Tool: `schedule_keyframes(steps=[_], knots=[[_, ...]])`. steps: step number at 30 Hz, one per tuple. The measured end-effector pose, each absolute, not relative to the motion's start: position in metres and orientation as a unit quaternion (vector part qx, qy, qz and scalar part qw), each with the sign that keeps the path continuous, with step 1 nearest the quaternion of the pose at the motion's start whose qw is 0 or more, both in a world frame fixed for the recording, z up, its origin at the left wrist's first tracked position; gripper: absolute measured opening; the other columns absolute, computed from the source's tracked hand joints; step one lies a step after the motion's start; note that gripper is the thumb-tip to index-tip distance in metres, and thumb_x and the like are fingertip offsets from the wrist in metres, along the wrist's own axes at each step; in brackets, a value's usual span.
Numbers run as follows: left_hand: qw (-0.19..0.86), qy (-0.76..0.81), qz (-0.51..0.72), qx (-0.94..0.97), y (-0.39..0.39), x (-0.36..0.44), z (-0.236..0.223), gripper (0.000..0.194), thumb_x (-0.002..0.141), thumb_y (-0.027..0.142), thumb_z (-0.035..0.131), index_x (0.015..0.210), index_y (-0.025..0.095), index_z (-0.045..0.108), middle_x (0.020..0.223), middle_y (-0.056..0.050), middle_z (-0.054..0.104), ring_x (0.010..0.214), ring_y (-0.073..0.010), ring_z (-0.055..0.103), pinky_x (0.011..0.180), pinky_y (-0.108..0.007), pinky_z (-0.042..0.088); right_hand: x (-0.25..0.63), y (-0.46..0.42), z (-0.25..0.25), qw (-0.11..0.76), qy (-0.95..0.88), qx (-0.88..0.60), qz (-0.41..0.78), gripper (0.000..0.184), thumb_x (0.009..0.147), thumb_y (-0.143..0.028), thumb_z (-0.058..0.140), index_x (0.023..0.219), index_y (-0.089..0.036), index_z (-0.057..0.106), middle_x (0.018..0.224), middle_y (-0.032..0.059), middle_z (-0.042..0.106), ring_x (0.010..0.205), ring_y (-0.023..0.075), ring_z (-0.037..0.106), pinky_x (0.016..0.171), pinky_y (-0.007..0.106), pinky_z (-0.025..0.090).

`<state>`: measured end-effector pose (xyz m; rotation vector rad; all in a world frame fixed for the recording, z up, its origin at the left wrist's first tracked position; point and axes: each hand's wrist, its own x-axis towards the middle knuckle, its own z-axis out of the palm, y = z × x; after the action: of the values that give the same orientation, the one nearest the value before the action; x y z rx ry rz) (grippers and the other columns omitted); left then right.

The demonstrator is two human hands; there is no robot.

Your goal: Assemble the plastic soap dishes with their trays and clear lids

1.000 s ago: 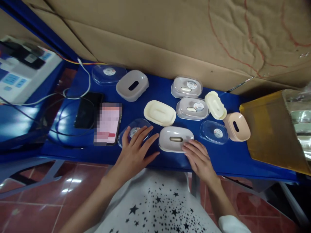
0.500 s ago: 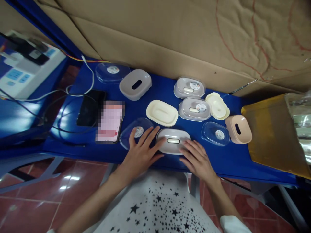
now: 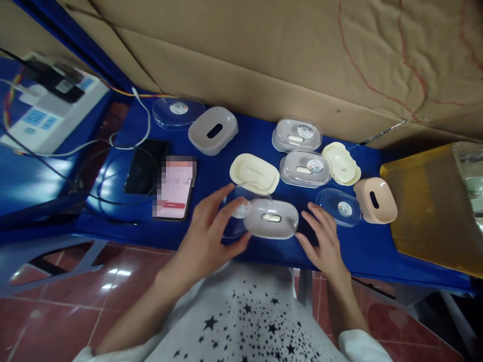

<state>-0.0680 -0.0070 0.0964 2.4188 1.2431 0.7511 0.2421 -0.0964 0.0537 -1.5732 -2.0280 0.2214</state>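
Note:
In front of me lies a grey oval soap dish point(image 3: 271, 229) with a cream piece showing through its slot. My left hand point(image 3: 211, 226) grips a clear plastic lid point(image 3: 237, 229) with a round sticker, raised and tilted at the dish's left side. Fingers apart and empty, my right hand point(image 3: 320, 239) is at the dish's right end. Behind the lid sits a cream tray point(image 3: 254, 172). Another clear lid point(image 3: 341, 207) lies beyond my right fingers, beside a peach soap dish base point(image 3: 375, 201).
Two lidded grey soap dishes point(image 3: 297, 134) and a cream piece point(image 3: 340, 163) stand at the back. Further left are a grey base point(image 3: 213, 130), a clear lid point(image 3: 178, 113), a phone point(image 3: 174, 188) and cables. A cardboard box point(image 3: 426, 211) bounds the right.
My left hand has lifted the clear lid from the table and brought it right, against the grey dish. My right hand has drawn back from the dish and opened wider.

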Motion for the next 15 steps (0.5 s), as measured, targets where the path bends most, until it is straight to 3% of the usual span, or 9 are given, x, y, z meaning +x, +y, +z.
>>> schedule_keyframes(steps=[6,10,15], knots=[[0.206,0.273,0.189,0.921,-0.001,-0.043,0.084,0.053,0.101,0.026,0.070,0.150,0.021,0.053,0.169,-0.020,0.048,0.158,-0.0372,0.047,0.127,-0.060,0.045,0.235,-0.096,0.055,0.275,-0.791,-0.540,0.082,0.092,0.099,-0.038,0.080,0.174,-0.040,0.028,0.178,0.0089,0.038,0.160,0.0363,0.045,0.122,0.062,0.051],[0.217,0.257,0.166,0.927,0.004,-0.038,0.075,0.055,0.102,0.028,0.070,0.154,0.021,0.054,0.176,-0.019,0.038,0.164,-0.0373,0.038,0.131,-0.062,0.041,0.236,-0.096,0.051,0.248,-0.801,-0.536,0.097,0.080,0.102,-0.033,0.076,0.171,-0.040,0.035,0.173,0.0078,0.048,0.160,0.0345,0.045,0.124,0.061,0.050],[0.235,0.257,0.179,0.920,0.008,-0.042,0.071,0.068,0.104,0.044,0.073,0.163,0.027,0.045,0.178,-0.020,0.032,0.165,-0.0388,0.035,0.129,-0.064,0.044,0.239,-0.100,0.045,0.279,-0.780,-0.549,0.114,0.073,0.102,-0.032,0.077,0.166,-0.040,0.043,0.162,0.0091,0.057,0.155,0.0348,0.052,0.120,0.062,0.054]])
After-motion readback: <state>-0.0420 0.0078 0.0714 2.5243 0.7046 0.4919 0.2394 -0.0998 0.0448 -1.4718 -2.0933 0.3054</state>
